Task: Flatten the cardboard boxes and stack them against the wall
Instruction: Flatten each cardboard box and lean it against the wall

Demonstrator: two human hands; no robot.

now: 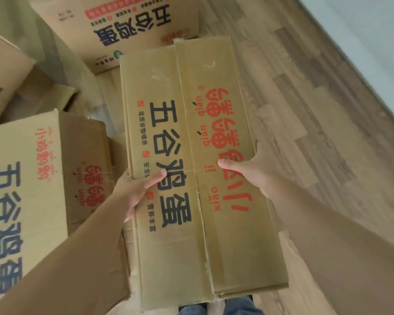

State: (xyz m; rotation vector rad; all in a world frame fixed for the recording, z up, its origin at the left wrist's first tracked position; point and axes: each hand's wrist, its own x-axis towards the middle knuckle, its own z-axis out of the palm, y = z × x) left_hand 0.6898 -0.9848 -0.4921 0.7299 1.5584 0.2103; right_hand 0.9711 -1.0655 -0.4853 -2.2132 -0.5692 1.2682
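The flattened box point(191, 155) sits between my two hands, held out in front of me above the wood floor point(305, 98), its long side running away from me. My left hand point(137, 189) is at the flattened box's left edge and my right hand point(248, 167) at its right edge, both about halfway along its length. It is brown cardboard folded flat into a long panel, with a crease running lengthwise down the middle; large black characters fill the left half, and red characters with a row of round red marks fill the right half. My left hand grips the edge, thumb laid across the printed face and fingers wrapped underneath out of sight. My right hand clasps the opposite edge the same way, thumb on top over the red print, fingers hidden below. To the left of the flattened box stands an unflattened box point(43, 201) with the same printing, touching my left forearm. Beyond the flattened box's far end lies another printed box point(123, 30), and a third box point(2, 76) shows further to the left. The pale wall point(373, 42) runs along the floor well to the right of the flattened box.
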